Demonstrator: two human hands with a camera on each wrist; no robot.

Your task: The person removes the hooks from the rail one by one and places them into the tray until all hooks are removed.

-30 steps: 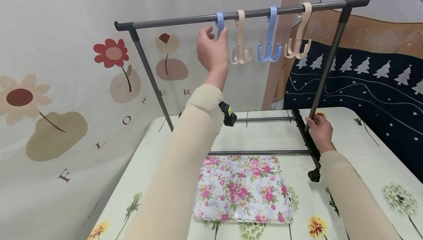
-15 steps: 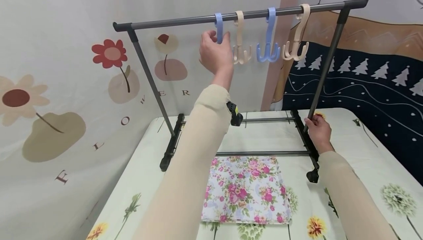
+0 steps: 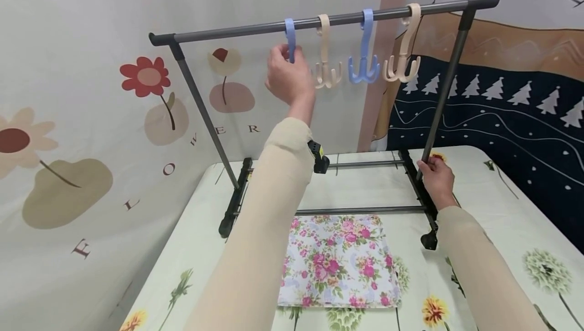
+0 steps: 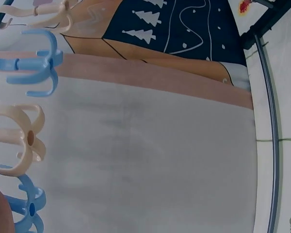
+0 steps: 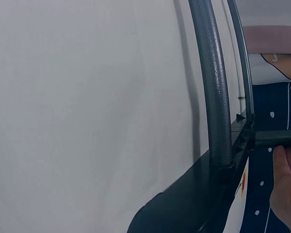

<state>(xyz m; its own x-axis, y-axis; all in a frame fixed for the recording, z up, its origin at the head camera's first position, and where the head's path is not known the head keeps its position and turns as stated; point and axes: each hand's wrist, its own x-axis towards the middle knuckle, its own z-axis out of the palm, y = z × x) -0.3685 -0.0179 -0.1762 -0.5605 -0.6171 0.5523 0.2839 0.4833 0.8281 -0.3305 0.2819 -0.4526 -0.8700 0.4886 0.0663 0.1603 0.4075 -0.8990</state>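
Observation:
A small grey clothes rack (image 3: pixel 319 19) stands on the table. Several plastic claw hooks hang from its top rail: a blue hook (image 3: pixel 289 37) at the left, a beige hook (image 3: pixel 324 62), a second blue hook (image 3: pixel 363 60) and a second beige hook (image 3: pixel 403 60). My left hand (image 3: pixel 286 75) is raised to the leftmost blue hook and grips its shaft below the rail. In the left wrist view that hook's blue claws (image 4: pixel 28 208) sit at the bottom left. My right hand (image 3: pixel 435 176) grips the rack's right upright (image 3: pixel 444 90) near its base. A folded floral cloth (image 3: pixel 339 260) lies in front of the rack.
The table wears a pale sheet printed with flowers (image 3: pixel 524 209). A flower-patterned wall hanging (image 3: pixel 91 118) is close on the left, and a dark blue tree-patterned cloth (image 3: pixel 502 108) hangs behind on the right. The rack's black foot (image 3: pixel 429 240) rests near my right forearm.
My left hand has closed on the leftmost blue hook and slid it a little left along the rail. The right hand has stayed on the upright.

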